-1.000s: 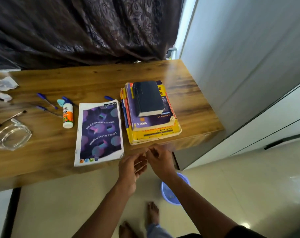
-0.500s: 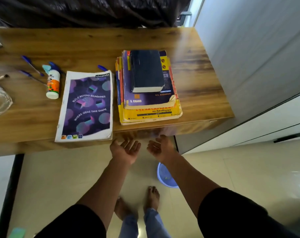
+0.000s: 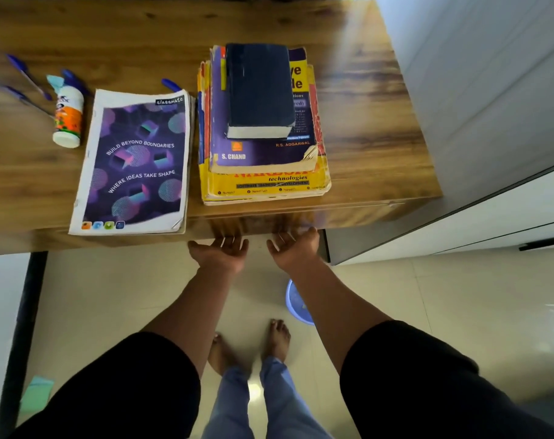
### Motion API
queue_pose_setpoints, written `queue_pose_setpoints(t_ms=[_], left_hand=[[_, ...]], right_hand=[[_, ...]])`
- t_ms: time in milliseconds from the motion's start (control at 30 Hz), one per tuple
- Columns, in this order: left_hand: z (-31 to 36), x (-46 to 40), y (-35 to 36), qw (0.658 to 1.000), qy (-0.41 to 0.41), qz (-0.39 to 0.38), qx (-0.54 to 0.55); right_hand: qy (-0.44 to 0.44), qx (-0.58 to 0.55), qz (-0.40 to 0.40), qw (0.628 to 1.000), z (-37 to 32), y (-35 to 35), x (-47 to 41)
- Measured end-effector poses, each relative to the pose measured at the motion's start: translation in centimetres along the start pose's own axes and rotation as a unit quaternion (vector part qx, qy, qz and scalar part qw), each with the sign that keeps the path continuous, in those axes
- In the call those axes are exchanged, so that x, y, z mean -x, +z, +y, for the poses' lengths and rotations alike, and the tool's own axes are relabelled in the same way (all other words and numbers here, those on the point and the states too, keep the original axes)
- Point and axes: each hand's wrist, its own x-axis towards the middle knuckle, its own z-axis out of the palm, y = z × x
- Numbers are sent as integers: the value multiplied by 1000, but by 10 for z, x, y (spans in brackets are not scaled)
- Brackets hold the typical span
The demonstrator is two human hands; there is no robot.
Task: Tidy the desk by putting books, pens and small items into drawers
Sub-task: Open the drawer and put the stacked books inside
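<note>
The stack of books (image 3: 263, 128) is sitting near the right end of the wooden desk (image 3: 364, 122), a dark blue book (image 3: 258, 90) lying on top of it and the yellow bottom one reaching almost to the front edge. Just beside it on the left a purple notebook (image 3: 133, 163) is lying flat, with a glue bottle (image 3: 67, 117) and several blue pens (image 3: 28, 79) lying farther left. Under the front edge, below the stack, the left hand (image 3: 220, 253) and the right hand (image 3: 293, 248) are reaching palm up, fingers hooking up under the drawer front (image 3: 348, 213); the fingertips are hidden, so whether they are gripping it cannot be told. A blue bowl (image 3: 296, 304) is sitting on the tiled floor beside bare feet.
</note>
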Motion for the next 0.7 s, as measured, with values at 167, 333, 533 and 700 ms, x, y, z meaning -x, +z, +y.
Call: queue_pose_setpoints(t_ms=[167, 333, 533, 700], left_hand=[[1, 6, -6, 1000, -9, -14, -6], [-2, 11, -22, 999, -17, -39, 0], [-7, 23, -32, 1000, -19, -24, -8], [-10, 34, -48, 999, -18, -24, -22]], right_hand=[[2, 9, -12, 1000, 2, -10, 5], [5, 29, -17, 999, 6, -22, 8], [23, 48, -21, 998, 9, -40, 21], [18, 41, -13, 999, 19, -54, 30]])
